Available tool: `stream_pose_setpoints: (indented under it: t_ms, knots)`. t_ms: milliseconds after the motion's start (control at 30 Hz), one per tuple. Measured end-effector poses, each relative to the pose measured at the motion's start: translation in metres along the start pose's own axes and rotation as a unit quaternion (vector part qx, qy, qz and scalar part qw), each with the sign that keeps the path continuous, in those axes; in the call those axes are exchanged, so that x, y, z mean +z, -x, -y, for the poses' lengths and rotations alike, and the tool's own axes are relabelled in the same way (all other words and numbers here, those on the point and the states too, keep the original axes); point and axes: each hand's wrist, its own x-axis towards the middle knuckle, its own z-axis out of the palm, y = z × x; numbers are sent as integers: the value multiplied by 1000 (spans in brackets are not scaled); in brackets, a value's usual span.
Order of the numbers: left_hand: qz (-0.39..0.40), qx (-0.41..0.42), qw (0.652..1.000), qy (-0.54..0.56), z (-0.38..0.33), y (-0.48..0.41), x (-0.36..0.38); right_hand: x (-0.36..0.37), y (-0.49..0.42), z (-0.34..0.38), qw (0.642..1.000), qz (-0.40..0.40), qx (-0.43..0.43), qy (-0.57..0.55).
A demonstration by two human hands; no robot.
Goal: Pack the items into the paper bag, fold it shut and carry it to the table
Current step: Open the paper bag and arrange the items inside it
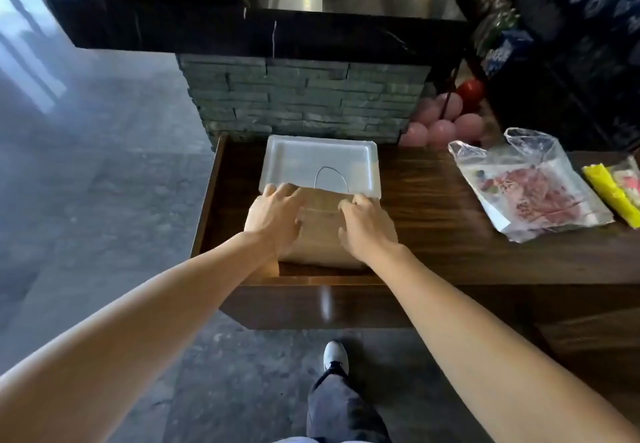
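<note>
While both hands lie flat on the brown paper bag [320, 234], fingers spread and gripping nothing, packing appears unfinished. The left hand [273, 215] and right hand [367, 226] press the bag near the left end of the dark wooden counter [433, 200], by its front edge. The bag's far end touches or slips under a white rectangular plastic tray [322, 162]; which cannot be told. Its long axis runs front to back. Filling, folding and carrying remain. A clear plastic bag of reddish contents [530, 189] lies well right.
</note>
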Motion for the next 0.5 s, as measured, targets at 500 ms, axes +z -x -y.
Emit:
stream_pose_setpoints:
  t_ms: [500]
  knots:
    - [114,-19,991,62,17,-47,31,47,-57,-80,979,59,-79,-177]
